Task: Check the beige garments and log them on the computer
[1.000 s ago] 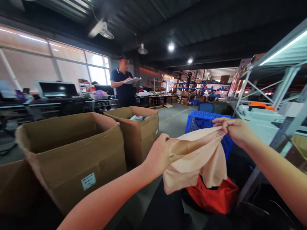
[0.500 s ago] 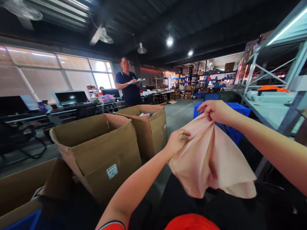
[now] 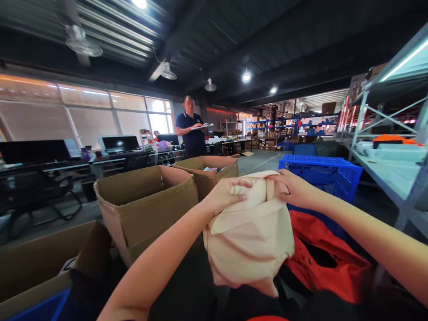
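Note:
A limp cream cloth bag (image 3: pixel 250 245) hangs in front of me, with a flat strap or band crossing its upper part. My left hand (image 3: pixel 224 195) is closed on its upper left edge, fingers partly tucked into the fabric. At the upper right, my right hand (image 3: pixel 296 187) pinches the gathered top edge. Folds hide some of my fingertips. Just right of the bag, a red cloth item (image 3: pixel 334 263) with a dark patch lies lower down.
Large open cardboard boxes (image 3: pixel 157 214) stand to the left, one behind holding some items. A blue plastic crate (image 3: pixel 351 178) is beyond my right hand, beside a metal shelf (image 3: pixel 384 169). A person (image 3: pixel 192 133) holding papers stands behind the boxes, near desks with monitors.
The cloth bag has come lower and left, and its strap now shows across the front. My right hand has moved down beside it. The red cloth has come into view.

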The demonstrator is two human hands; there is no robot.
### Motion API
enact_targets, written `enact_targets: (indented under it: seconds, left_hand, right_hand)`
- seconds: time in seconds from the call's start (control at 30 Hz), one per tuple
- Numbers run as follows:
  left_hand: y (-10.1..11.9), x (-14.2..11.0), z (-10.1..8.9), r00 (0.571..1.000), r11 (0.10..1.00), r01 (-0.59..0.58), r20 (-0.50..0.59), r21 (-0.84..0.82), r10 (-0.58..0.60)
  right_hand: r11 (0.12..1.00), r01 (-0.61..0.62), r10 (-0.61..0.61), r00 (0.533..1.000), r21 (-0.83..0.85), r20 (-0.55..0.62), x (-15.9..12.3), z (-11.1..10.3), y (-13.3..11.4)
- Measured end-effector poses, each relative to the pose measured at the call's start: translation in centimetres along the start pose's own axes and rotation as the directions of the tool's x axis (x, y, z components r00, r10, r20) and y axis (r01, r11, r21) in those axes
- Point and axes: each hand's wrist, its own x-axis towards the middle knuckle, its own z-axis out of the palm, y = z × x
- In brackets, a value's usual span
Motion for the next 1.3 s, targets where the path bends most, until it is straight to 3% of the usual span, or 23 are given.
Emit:
enact_targets:
  seconds: [0.17, 0.33, 0.63, 1.0, 1.3]
  left_hand:
    - [1.5, -1.5, -1.4, 0.996, 0.992, -0.032, 0.087, 0.125, 0.022]
    - [2.3, -2.6, -1.6, 0.994, 0.978, -0.038, 0.104, 0.207, 0.017]
    - [3.5, -2.6, -1.4, 0.985, 0.959, -0.104, 0.16, 0.264, 0.062]
    - [5.6, -2.2, -1.5, 0.983, 0.928, -0.134, 0.167, 0.347, 0.08]
    - [5.8, -1.7, -1.0, 0.975, 0.931, -0.161, 0.201, 0.327, 0.098]
  right_hand:
    - [0.958, 0.127, -0.111, 0.991, 0.258, -0.076, 0.3, -0.3, -1.6]
    - [0.906, 0.106, -0.149, 0.986, 0.411, 0.073, -0.5, -0.4, -2.7]
    - [0.919, -0.019, -0.087, 0.964, 0.393, 0.251, -1.8, -2.2, -2.9]
    - [0.962, 0.01, -0.057, 0.985, 0.272, 0.165, -3.4, -2.9, -4.3]
    - [0.967, -0.011, -0.031, 0.987, 0.253, 0.159, -4.5, -3.8, -4.8]
